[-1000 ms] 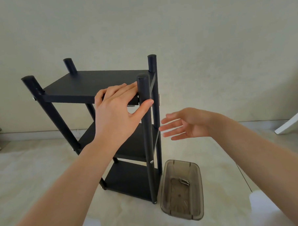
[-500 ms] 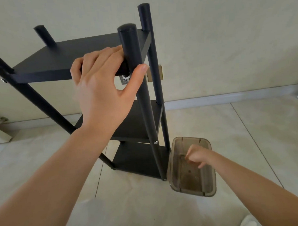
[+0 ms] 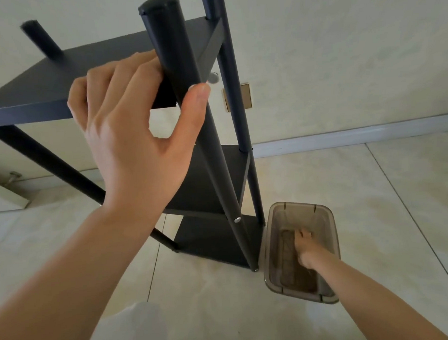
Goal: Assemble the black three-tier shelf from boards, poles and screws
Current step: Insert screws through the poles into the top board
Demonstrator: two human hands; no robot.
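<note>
Black shelf (image 3: 208,196) stands on the floor, left hand (image 3: 129,133) gripping its near pole (image 3: 185,76) and top board, right hand (image 3: 304,246) curled down in the brown box (image 3: 331,232), maybe pinching a screw; leaning could tip the shelf.

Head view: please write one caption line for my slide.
Left hand steadies the black shelf at its front pole while the right hand reaches into the brown plastic bin on the floor.
</note>
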